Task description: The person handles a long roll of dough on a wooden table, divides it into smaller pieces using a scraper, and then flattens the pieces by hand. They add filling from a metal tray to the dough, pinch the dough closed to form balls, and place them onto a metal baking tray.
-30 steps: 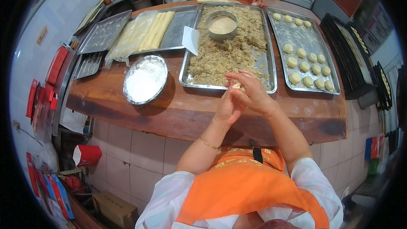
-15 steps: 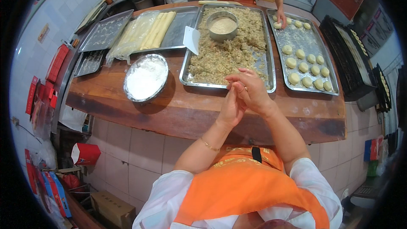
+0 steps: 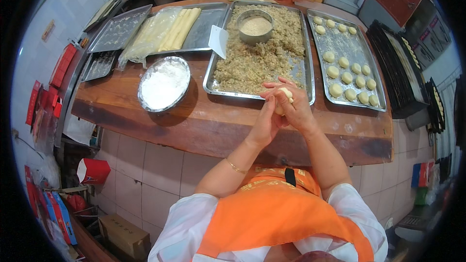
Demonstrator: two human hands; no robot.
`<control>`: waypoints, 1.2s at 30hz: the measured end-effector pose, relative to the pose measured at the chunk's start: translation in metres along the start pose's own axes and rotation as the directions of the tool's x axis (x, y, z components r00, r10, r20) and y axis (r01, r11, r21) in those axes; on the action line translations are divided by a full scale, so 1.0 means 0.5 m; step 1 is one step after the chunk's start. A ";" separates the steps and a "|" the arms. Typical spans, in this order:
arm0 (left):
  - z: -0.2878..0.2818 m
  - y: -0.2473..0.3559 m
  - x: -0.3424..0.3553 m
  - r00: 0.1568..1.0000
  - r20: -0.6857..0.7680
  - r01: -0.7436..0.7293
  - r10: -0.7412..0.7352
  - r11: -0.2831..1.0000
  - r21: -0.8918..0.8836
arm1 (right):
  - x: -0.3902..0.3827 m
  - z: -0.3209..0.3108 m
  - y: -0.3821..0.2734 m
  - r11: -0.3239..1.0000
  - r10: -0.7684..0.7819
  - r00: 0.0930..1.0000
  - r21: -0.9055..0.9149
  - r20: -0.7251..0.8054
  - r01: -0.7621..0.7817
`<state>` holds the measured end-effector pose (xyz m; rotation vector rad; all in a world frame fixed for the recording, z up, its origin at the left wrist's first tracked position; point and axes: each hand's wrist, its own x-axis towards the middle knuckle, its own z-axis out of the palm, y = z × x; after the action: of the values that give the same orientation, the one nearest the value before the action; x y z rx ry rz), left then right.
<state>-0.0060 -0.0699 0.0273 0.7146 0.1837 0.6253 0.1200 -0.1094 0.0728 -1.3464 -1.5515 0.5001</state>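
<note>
A wooden bench [image 3: 213,116] carries the work, which looks partway along: seventeen pale balls [image 3: 346,77] are shaped, while plenty of filling [image 3: 242,70] and several dough strips [image 3: 180,26] remain unused. The filling spreads over most of the middle tray [image 3: 228,94], with bare metal toward that tray's right edge. The right tray [image 3: 359,51], near the bench's right edge, holds the balls: twelve toward its front edge, five by its far edge. The left tray [image 3: 209,24] holds the strips, partly under plastic [image 3: 158,29]. Nearer the bench's front edge, a bowl [image 3: 154,110] is full of white flour [image 3: 165,82]. A round tin [image 3: 255,39] of beige crumbs [image 3: 255,25] sits in the filling.

By the middle tray's front right corner, the right hand [image 3: 296,109] curls loosely around a small dough piece [image 3: 287,93], cupped against the left hand [image 3: 263,125], whose fingers are partly hidden.
</note>
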 end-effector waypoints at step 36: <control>-0.004 0.047 -0.042 0.984 0.174 -0.044 -0.025 0.925 0.376 | -0.006 -0.003 -0.023 0.932 -0.010 0.997 0.361 0.082 -0.021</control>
<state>-0.0347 -0.0676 0.0402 1.1423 0.1380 0.5367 0.1152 -0.1162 0.0817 -1.0559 -1.4351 0.8117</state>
